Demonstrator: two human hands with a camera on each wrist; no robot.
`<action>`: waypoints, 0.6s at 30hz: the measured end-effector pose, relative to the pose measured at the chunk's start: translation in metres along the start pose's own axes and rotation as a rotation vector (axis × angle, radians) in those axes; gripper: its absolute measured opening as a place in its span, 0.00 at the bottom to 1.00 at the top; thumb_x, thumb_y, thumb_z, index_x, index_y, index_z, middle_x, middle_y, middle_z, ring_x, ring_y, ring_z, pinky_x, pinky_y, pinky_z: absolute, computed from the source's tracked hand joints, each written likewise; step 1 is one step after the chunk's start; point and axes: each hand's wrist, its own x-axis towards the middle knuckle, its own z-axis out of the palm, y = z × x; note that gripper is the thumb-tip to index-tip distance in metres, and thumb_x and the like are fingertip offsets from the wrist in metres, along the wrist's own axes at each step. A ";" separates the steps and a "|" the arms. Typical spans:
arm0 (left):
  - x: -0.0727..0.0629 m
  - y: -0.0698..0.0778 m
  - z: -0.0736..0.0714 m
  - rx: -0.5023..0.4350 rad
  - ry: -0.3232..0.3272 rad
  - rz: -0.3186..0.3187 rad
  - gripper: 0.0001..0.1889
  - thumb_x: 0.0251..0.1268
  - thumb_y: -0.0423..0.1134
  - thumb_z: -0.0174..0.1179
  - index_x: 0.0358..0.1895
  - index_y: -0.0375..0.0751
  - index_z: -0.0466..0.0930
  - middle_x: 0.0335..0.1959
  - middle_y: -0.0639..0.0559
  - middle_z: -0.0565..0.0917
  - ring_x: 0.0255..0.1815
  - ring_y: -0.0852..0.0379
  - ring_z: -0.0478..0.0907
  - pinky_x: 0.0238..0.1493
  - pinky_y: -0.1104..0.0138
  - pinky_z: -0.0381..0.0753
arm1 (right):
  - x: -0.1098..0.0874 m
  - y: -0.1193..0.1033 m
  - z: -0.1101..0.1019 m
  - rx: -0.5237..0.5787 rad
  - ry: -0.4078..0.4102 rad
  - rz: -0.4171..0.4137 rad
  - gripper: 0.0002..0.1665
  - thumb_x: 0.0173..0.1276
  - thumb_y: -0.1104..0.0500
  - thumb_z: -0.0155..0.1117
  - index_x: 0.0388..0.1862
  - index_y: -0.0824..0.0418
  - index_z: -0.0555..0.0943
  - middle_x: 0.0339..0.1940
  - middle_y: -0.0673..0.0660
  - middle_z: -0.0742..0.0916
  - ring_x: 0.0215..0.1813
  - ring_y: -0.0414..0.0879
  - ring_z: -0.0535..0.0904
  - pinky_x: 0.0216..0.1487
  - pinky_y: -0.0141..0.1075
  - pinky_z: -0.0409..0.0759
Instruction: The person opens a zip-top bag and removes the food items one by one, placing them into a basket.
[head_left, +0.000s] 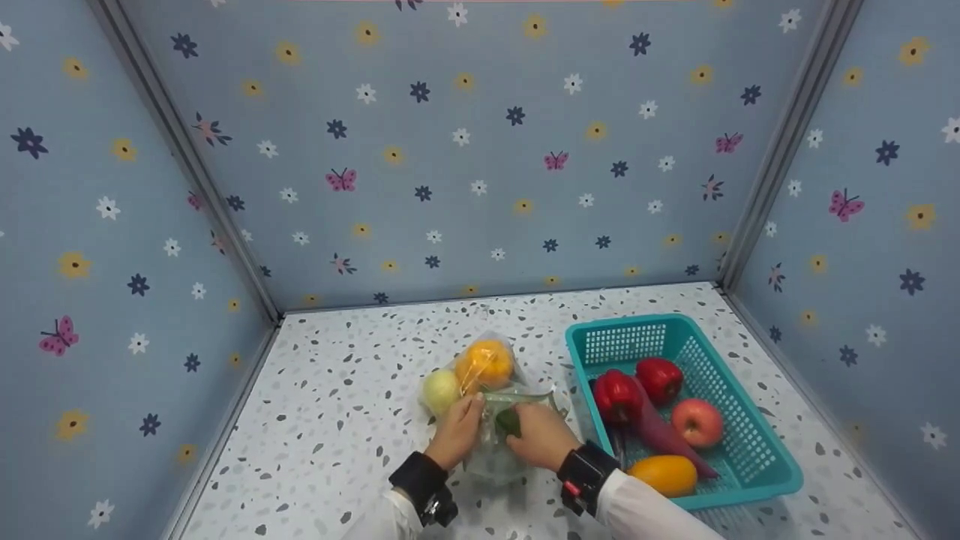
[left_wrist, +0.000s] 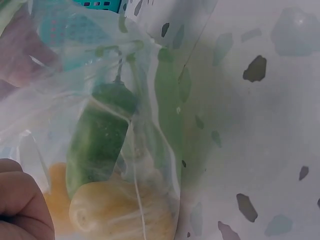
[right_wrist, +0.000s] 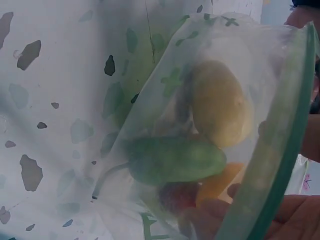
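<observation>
Both hands work at the mouth of a clear zip bag (head_left: 501,459) with a green strip (right_wrist: 286,165). At its left edge, my left hand (head_left: 459,431) pinches the plastic. My right hand (head_left: 546,436) reaches in at the opening, its fingers close beside a dark green pepper (head_left: 508,421); I cannot tell whether they grip it. Through the plastic, the right wrist view shows the stemmed pepper (right_wrist: 175,160), a pale yellow, rounded piece of produce (right_wrist: 220,107), an orange piece (right_wrist: 220,182) and something dark red (right_wrist: 179,194). My left knuckles (left_wrist: 25,205) show beside the bag.
Just beyond the hands lies another clear bag with an orange-yellow round fruit (head_left: 486,364) and a pale yellow-green one (head_left: 441,391). On the right stands a teal basket (head_left: 757,427) with red peppers (head_left: 619,396), an apple (head_left: 697,422) and a yellow fruit (head_left: 664,475). Patterned walls enclose the speckled table.
</observation>
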 end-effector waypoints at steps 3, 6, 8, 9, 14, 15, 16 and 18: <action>0.000 0.000 0.001 -0.004 -0.002 0.005 0.22 0.88 0.59 0.52 0.32 0.52 0.81 0.26 0.60 0.74 0.31 0.59 0.74 0.36 0.63 0.75 | 0.003 0.001 0.006 -0.009 -0.001 0.021 0.25 0.69 0.62 0.73 0.62 0.73 0.82 0.54 0.69 0.90 0.55 0.62 0.88 0.64 0.61 0.83; -0.001 0.000 0.001 -0.017 -0.008 0.003 0.23 0.87 0.59 0.52 0.31 0.51 0.79 0.27 0.59 0.74 0.31 0.59 0.73 0.36 0.63 0.75 | 0.007 0.003 0.012 -0.015 0.009 0.015 0.19 0.69 0.62 0.73 0.55 0.71 0.85 0.49 0.67 0.91 0.51 0.61 0.89 0.62 0.60 0.84; -0.002 0.001 0.000 -0.024 -0.013 -0.003 0.24 0.87 0.61 0.52 0.30 0.53 0.78 0.26 0.61 0.74 0.31 0.61 0.73 0.36 0.65 0.74 | 0.010 0.004 0.016 -0.027 0.019 -0.002 0.09 0.69 0.62 0.73 0.45 0.66 0.87 0.42 0.64 0.92 0.44 0.57 0.88 0.56 0.58 0.86; -0.002 0.003 0.000 -0.030 -0.017 -0.004 0.24 0.87 0.61 0.51 0.29 0.54 0.77 0.26 0.62 0.74 0.30 0.63 0.72 0.36 0.66 0.74 | 0.011 0.006 0.018 -0.036 0.024 -0.013 0.05 0.69 0.62 0.72 0.39 0.63 0.87 0.38 0.61 0.92 0.40 0.55 0.87 0.52 0.56 0.86; -0.009 0.018 0.000 -0.050 -0.016 -0.029 0.23 0.88 0.56 0.51 0.28 0.52 0.74 0.23 0.61 0.73 0.25 0.62 0.70 0.30 0.67 0.70 | 0.018 0.017 0.030 -0.022 0.064 -0.096 0.12 0.70 0.64 0.70 0.51 0.63 0.89 0.47 0.63 0.93 0.49 0.59 0.90 0.59 0.56 0.86; -0.009 0.017 0.000 -0.053 -0.012 -0.030 0.23 0.89 0.55 0.52 0.28 0.51 0.74 0.23 0.60 0.73 0.25 0.61 0.70 0.29 0.66 0.70 | 0.020 0.020 0.033 -0.019 0.073 -0.107 0.16 0.71 0.64 0.69 0.56 0.63 0.89 0.49 0.63 0.93 0.51 0.60 0.90 0.61 0.57 0.85; -0.009 0.016 0.000 -0.050 -0.005 -0.030 0.23 0.89 0.54 0.52 0.28 0.50 0.75 0.22 0.59 0.74 0.24 0.60 0.70 0.28 0.66 0.70 | 0.021 0.022 0.036 -0.021 0.081 -0.111 0.18 0.72 0.64 0.69 0.59 0.62 0.88 0.51 0.64 0.93 0.52 0.61 0.90 0.62 0.57 0.85; -0.004 0.000 0.003 -0.041 0.009 -0.014 0.23 0.88 0.56 0.53 0.27 0.53 0.75 0.23 0.60 0.74 0.24 0.61 0.70 0.28 0.67 0.71 | 0.024 0.027 0.043 -0.054 0.077 -0.094 0.12 0.75 0.62 0.67 0.54 0.62 0.89 0.44 0.62 0.93 0.46 0.58 0.90 0.55 0.54 0.87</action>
